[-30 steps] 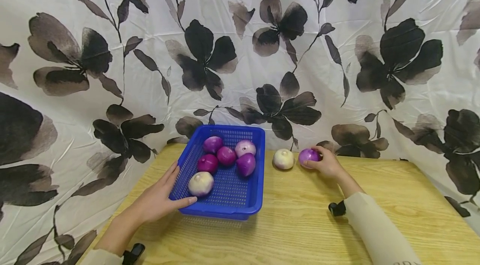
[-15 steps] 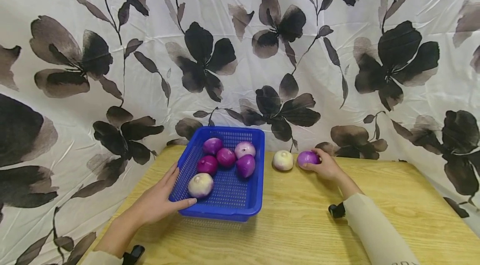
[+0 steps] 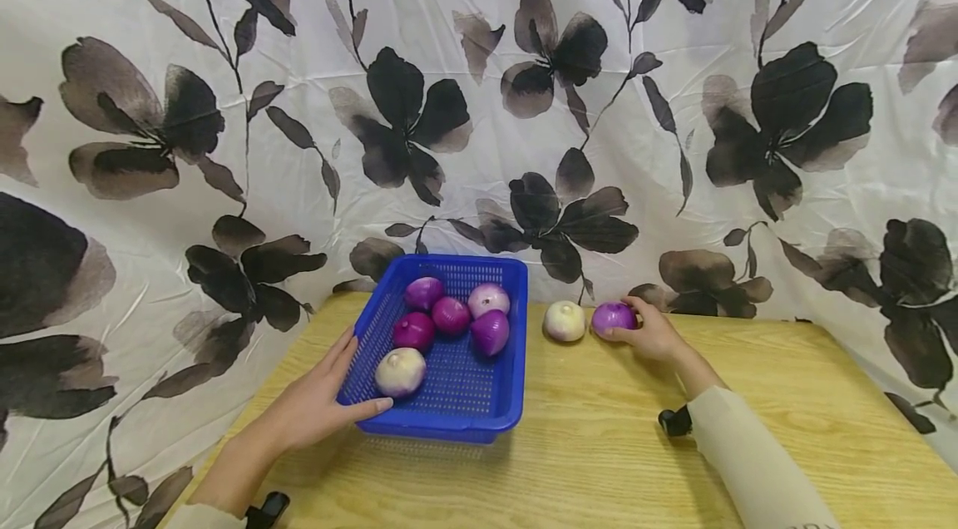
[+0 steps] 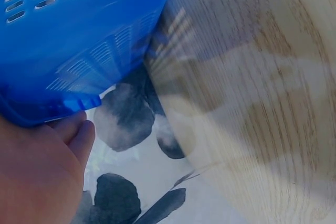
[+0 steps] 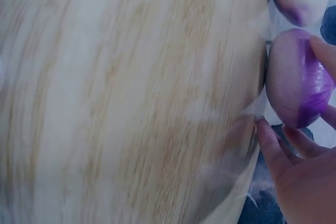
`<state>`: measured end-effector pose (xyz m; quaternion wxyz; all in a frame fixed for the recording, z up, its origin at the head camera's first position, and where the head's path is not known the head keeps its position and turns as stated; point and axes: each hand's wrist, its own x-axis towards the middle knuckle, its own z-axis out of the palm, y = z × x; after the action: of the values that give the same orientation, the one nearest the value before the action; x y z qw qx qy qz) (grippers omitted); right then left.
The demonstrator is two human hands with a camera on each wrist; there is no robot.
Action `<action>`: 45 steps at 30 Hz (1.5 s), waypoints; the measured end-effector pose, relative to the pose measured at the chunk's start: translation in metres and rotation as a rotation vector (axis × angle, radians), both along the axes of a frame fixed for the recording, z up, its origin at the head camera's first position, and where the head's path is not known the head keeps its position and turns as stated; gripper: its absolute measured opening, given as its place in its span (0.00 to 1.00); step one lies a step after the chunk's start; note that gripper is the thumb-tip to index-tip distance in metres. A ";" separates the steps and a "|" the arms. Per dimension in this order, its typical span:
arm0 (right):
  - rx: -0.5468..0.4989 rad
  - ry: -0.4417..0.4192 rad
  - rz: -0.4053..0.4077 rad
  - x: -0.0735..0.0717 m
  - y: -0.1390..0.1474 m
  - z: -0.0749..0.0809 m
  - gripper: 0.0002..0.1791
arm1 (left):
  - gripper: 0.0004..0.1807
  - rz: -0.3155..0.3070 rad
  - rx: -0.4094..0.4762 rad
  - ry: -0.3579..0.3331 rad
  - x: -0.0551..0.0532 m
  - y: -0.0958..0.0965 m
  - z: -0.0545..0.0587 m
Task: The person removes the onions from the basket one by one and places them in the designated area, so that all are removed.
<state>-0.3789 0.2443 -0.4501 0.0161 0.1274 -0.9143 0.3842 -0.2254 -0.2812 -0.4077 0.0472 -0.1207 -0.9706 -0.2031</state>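
In the head view, my left hand rests at the near left corner of a blue plastic basket, its fingers straight along the side and its thumb at the front rim. Inside lie several purple onions and a whitish onion. To the basket's right, a second whitish onion sits on the table. Beside it my right hand holds a purple onion between thumb and fingers, low at the tabletop. The right wrist view shows fingers around this onion.
The wooden table ends just behind the onions. A floral cloth hangs close behind and along the left. Dark wrist cameras sit at both sleeves.
The purple onion at my right hand has shifted very slightly left, towards the whitish one. My left hand stays at the basket, and the view has tilted a little.
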 end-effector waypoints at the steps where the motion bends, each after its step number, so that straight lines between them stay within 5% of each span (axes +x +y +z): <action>1: -0.002 0.003 0.001 0.000 0.000 0.000 0.41 | 0.67 0.001 0.001 0.000 0.000 0.000 0.000; 24: 0.023 0.268 0.095 0.023 0.012 0.024 0.33 | 0.68 0.013 -0.013 -0.019 -0.001 -0.001 0.003; 37: 0.006 0.255 0.139 0.051 0.008 0.037 0.28 | 0.67 0.008 -0.012 -0.022 0.001 0.000 0.001; 45: -0.006 0.237 0.263 0.063 -0.014 0.049 0.24 | 0.67 0.001 -0.007 -0.025 0.000 0.000 0.000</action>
<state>-0.3158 0.2302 -0.4012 0.0738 0.2904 -0.8802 0.3679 -0.2252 -0.2814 -0.4072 0.0348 -0.1180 -0.9718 -0.2013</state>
